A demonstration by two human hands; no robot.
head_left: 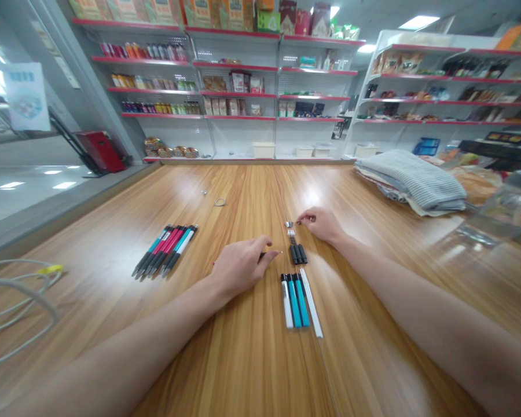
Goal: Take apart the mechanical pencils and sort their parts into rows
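Observation:
My left hand (243,260) is closed round a pen (269,253); its dark grip and thin tip stick out past the fingers, and a bit of red shows at the other end. The fingers of my right hand (323,224) pinch a small dark piece (298,222), too small to name. Beside it lie small metal cone tips (289,224) and small whitish parts (291,233). Below these are black rubber grips (298,253), then a white pen barrel (287,301), blue pen barrels (298,301) and thin white refills (311,304).
Several whole pens (165,251) lie in a row at left. A small ring (219,202) is farther back. White cable (21,295) coils at the left edge. Folded cloths (410,179) and a clear container (499,208) are at right. Stocked shelves (238,68) stand behind the table.

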